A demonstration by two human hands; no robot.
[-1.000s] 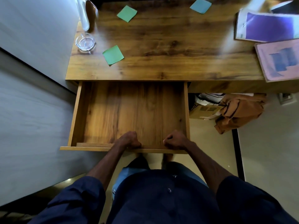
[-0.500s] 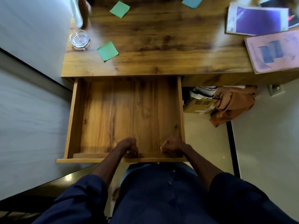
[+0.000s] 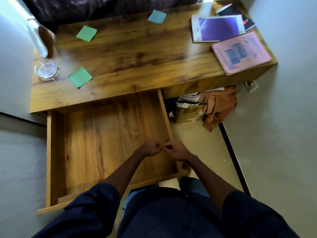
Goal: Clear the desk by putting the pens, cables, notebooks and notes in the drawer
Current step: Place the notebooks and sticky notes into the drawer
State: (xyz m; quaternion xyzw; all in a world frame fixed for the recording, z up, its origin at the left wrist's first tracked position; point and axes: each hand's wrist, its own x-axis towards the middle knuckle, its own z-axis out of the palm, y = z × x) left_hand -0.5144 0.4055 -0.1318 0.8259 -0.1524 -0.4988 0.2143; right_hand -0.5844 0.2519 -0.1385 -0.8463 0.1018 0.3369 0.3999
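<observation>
The wooden drawer [image 3: 56, 152] stands pulled far out of the desk [image 3: 137, 54], and its floor shows nothing inside. My left hand [image 3: 151, 149] and my right hand [image 3: 175, 151] hover side by side above the drawer's right half, fingers curled, knuckles almost touching, holding nothing I can see. On the desk lie a green note [image 3: 80, 79] near the front left, a second green note [image 3: 86, 33] farther back and a blue note [image 3: 157, 16] at the rear. A purple notebook [image 3: 218, 28], a pink notebook [image 3: 241, 52] and a black one [image 3: 240, 14] sit at the right end.
A glass ashtray [image 3: 46, 70] and a tall clear bottle [image 3: 36, 42] stand at the desk's left end. Under the desk on the right are a cardboard box [image 3: 187, 112] and a brown cloth [image 3: 218, 105]. A wall [image 3: 15, 48] runs along the left.
Both hands have let go of the drawer's front edge and risen together above the drawer. The drawer is pulled out farther, and the view has swung to the right.
</observation>
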